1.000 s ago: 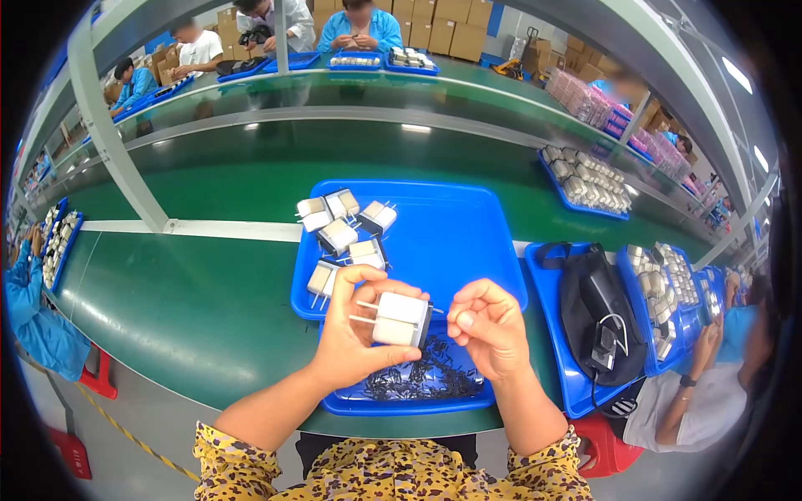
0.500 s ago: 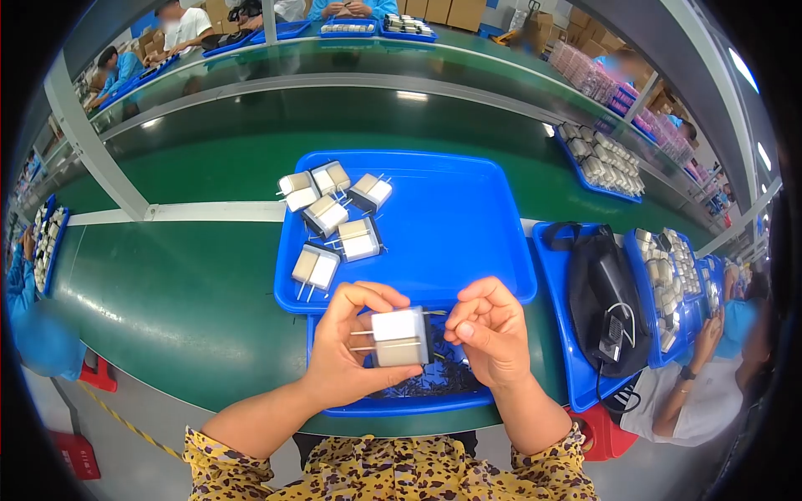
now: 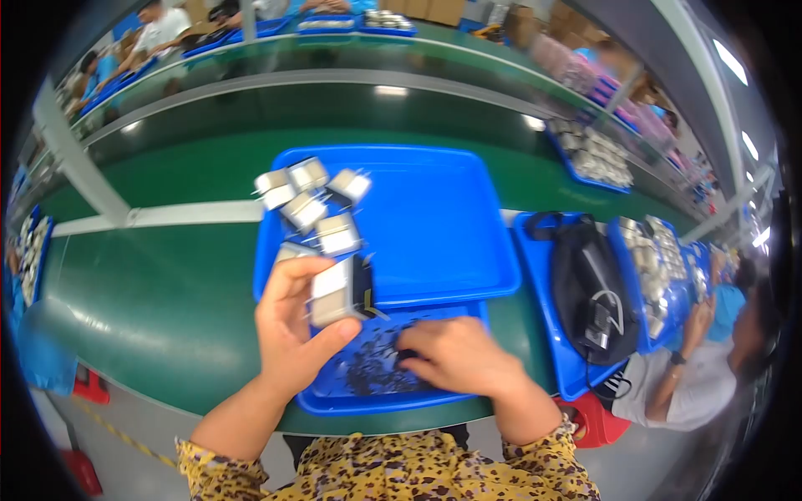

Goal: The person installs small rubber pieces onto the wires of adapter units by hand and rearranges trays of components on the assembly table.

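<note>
My left hand [image 3: 288,338] is closed around a white and beige plug adapter block [image 3: 332,302] with metal prongs and a dark side, tilted above the trays. My right hand [image 3: 455,355] reaches down into the lower blue tray [image 3: 359,407], its fingers curled together among small black strips [image 3: 368,371]. Something dark shows at those fingertips, too blurred to make out. Just beyond, the upper blue tray [image 3: 434,225] holds several similar adapter blocks [image 3: 337,234] in its left part. One of them is partly hidden behind my left hand.
At right, a blue tray [image 3: 535,275] holds a black bag [image 3: 589,292] with a cable. More adapter-filled trays [image 3: 647,275] stand beside it, near a co-worker in white [image 3: 668,392]. Another full tray [image 3: 589,154] lies farther back. A metal post [image 3: 83,175] rises at left.
My left hand has carried the adapter block left and up, turning its dark side more into view. My right hand has gone down into the tray of black strips. The whole view has shifted slightly.
</note>
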`<action>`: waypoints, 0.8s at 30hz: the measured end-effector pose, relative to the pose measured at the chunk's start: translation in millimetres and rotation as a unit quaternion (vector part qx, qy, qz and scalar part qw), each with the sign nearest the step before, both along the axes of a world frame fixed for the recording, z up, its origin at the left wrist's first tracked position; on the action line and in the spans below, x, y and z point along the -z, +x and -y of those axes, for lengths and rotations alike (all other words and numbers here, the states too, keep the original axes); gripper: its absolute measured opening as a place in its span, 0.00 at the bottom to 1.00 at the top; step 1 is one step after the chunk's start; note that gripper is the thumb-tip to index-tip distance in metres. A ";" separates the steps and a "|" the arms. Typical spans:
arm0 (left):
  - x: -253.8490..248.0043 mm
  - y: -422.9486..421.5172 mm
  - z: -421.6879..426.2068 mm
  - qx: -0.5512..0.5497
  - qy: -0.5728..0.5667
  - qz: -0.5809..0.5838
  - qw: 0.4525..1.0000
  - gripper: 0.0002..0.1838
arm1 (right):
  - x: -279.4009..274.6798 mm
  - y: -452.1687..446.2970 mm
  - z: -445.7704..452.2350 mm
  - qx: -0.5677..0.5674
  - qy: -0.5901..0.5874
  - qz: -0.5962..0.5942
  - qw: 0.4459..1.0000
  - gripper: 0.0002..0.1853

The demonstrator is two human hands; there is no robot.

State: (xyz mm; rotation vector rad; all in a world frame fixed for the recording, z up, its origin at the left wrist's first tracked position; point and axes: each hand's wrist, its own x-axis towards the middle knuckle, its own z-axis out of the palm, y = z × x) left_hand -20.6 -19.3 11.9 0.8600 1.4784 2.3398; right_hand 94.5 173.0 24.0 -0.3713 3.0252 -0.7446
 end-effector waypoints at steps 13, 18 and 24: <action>-0.8 12.7 -1.1 0.036 -0.119 -0.021 0.992 0.34 | 27.4 -6.9 22.9 -0.083 -0.101 -0.094 0.987 0.05; 2.5 11.1 -5.3 0.047 -0.082 -0.077 0.993 0.32 | 12.3 -2.5 7.7 0.011 -0.294 -0.060 0.954 0.09; 0.5 12.1 -2.5 0.092 -0.125 -0.223 0.962 0.32 | 7.8 3.5 -4.8 0.061 -0.661 0.013 0.748 0.04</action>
